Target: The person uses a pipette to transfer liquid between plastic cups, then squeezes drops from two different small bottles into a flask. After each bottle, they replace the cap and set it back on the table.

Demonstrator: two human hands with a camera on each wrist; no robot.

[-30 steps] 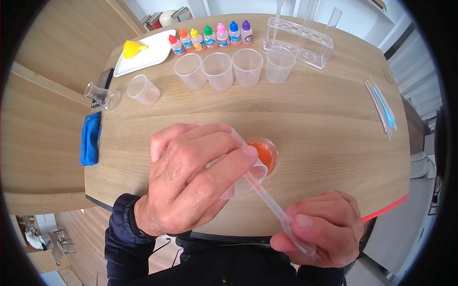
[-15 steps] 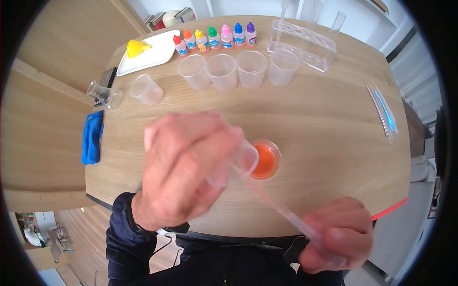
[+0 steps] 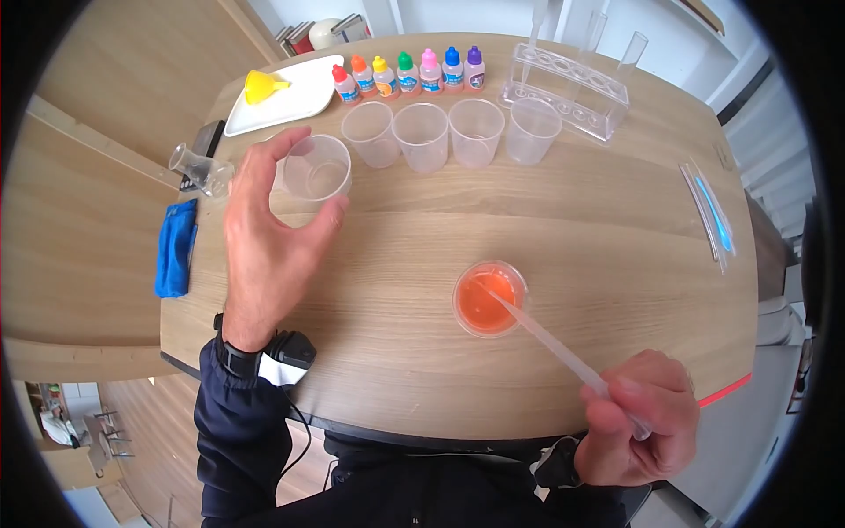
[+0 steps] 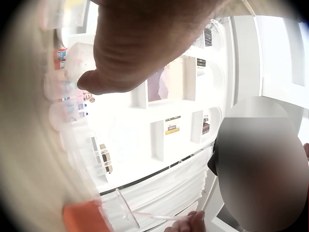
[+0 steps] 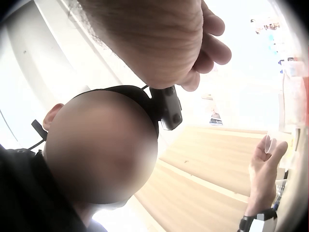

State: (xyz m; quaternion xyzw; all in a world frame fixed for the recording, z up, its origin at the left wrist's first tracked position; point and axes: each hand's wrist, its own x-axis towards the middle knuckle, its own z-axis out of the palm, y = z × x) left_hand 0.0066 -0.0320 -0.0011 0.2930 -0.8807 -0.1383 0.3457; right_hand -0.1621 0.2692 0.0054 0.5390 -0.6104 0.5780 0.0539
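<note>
My left hand [image 3: 268,255] is at the left of the table, thumb and fingers curved round a clear plastic cup [image 3: 319,172]. That cup's rim looks larger than those in the row beside it. My right hand [image 3: 647,418], at the lower right, holds a translucent plastic dropper pipette [image 3: 559,348] by its bulb end. The pipette slants down to the left, its tip over the orange liquid [image 3: 487,304] in a small clear cup [image 3: 459,321] at the middle. In the right wrist view the left hand [image 5: 263,179] also shows round its cup.
Four clear cups, one of them this cup [image 3: 422,141], stand in a row behind. Dropper bottles [image 3: 407,77], a white tray [image 3: 304,97] with a yellow funnel [image 3: 261,87], and a test-tube rack [image 3: 572,92] line the back. A flask [image 3: 207,174] and blue cloth [image 3: 179,246] lie left.
My left hand, with its cup, has moved from above the orange liquid to the back left. The pipette has come away from that cup, and its tip is now over the orange liquid.
</note>
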